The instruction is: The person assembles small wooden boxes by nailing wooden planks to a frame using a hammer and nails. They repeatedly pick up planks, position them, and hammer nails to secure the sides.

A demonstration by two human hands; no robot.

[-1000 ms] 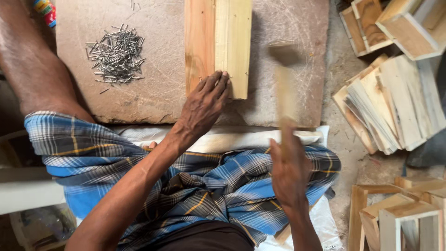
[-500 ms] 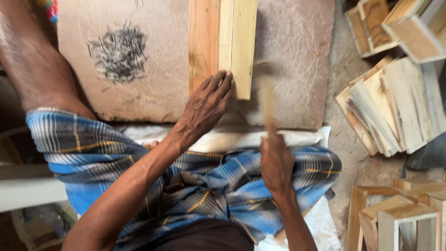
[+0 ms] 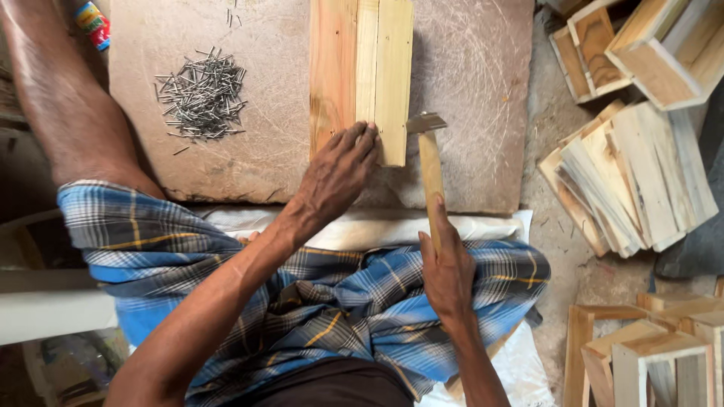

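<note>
- Rough stone slab (image 3: 467, 83) serves as our work surface, with a loose heap of nails (image 3: 202, 94) kept at its left, within reach.
- Our left hand (image 3: 335, 177) presses the wooden slats (image 3: 360, 71) flat, fingers (image 3: 362, 143) spread over their near end so they lie steady.
- Our right hand (image 3: 446, 275) has its fingers wrapped tight round the hammer (image 3: 430, 169) handle, the head just beside the slats' near right corner.
- Cut slats (image 3: 630, 177) and finished wooden frames (image 3: 648, 354) lie stacked on the floor to the right.

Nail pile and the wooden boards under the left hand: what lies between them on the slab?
Head view: nothing sits between the nail pile and the wooden boards, only bare scratched slab. The left hand rests on the boards' near end.
</note>
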